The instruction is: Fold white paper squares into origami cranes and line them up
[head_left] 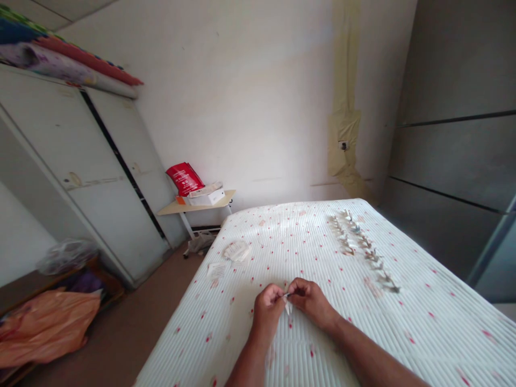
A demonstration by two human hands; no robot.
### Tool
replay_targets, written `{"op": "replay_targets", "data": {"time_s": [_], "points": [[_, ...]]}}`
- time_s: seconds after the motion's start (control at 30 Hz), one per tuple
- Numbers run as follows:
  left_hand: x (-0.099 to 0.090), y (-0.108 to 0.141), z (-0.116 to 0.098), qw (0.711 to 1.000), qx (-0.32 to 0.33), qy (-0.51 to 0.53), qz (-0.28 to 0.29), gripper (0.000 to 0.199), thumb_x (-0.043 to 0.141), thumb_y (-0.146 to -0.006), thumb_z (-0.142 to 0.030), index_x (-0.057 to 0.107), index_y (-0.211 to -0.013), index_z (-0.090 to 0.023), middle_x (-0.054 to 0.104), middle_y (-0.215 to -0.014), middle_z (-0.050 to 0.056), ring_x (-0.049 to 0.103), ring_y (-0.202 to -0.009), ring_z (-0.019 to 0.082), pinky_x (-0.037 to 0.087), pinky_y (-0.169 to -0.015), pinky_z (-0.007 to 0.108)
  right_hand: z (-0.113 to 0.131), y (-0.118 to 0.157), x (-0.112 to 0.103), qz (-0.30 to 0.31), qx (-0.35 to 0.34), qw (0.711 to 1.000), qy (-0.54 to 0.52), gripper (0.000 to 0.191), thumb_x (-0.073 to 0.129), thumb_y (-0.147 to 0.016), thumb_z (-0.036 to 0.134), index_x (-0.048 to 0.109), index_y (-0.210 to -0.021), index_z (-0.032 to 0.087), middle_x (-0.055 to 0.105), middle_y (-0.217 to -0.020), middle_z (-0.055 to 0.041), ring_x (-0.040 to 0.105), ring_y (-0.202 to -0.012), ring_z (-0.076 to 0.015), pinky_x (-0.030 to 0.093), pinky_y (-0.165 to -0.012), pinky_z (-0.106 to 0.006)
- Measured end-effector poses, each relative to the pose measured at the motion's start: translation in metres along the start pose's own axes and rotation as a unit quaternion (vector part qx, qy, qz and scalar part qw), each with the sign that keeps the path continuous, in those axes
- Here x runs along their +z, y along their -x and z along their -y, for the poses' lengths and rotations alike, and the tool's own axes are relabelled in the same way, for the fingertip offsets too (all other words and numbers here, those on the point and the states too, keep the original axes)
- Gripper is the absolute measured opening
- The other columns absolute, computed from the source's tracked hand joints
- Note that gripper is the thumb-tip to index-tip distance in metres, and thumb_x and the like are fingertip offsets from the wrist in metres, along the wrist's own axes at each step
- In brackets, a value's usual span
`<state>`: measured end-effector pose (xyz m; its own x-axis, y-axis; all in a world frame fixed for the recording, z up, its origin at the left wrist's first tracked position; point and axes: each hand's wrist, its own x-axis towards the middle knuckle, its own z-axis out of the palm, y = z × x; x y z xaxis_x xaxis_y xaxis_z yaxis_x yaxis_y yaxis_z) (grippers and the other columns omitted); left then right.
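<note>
Fingertips of my left hand [267,303] and my right hand [311,300] meet over the bed, both pinching a small folded paper piece [288,308]. Its whitish pointed end hangs down between the hands, and a darker bit shows at the fingertips; the rest is hidden by my fingers. Off to the right, several small folded paper figures [375,263] stand in two rows, too small to make out in detail. On the left side lie a round pile of printed paper pieces [237,250] and a flat printed paper sheet [216,270].
A striped bed cover [298,355] with red flecks lies under everything. Behind its far left corner stands a small table [173,208] bearing a red bag [185,179] and a white box [207,198]. A cabinet [116,183] and an orange plastic bag [48,325] are at left.
</note>
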<state>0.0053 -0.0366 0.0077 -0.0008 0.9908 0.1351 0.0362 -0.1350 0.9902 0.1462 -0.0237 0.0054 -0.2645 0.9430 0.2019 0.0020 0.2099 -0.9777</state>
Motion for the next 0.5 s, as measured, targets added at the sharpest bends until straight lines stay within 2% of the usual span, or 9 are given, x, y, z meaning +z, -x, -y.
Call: {"op": "replay_targets", "data": {"time_s": [0.33,0.5], "points": [[0.0022,0.0008,-0.0016,1.0,-0.015,0.018,-0.005,0.015,0.062,-0.056,-0.022,0.048,-0.056,-0.016,0.043,-0.047,-0.005,0.035,-0.045,0.007,0.024,-0.046,0.019,-0.0005,0.0004,-0.0007,0.008,0.01,1.0,-0.001,0.008,0.057,-0.067,0.021,0.052,-0.063,0.017,0.046,-0.056,0.0048,0.041,-0.053,-0.0082,0.031,-0.051,-0.021],[-0.0004,0.0019,-0.0024,0.999,-0.019,0.042,-0.005,0.015,0.06,-0.059,-0.023,0.048,-0.059,-0.016,0.044,-0.051,-0.005,0.038,-0.049,0.008,0.028,-0.049,0.019,0.0019,0.0006,-0.0013,0.006,0.026,0.999,-0.027,0.016,0.058,-0.072,0.033,0.052,-0.071,0.017,0.041,-0.053,0.0063,0.034,-0.046,-0.0065,0.026,-0.044,-0.02]]}}
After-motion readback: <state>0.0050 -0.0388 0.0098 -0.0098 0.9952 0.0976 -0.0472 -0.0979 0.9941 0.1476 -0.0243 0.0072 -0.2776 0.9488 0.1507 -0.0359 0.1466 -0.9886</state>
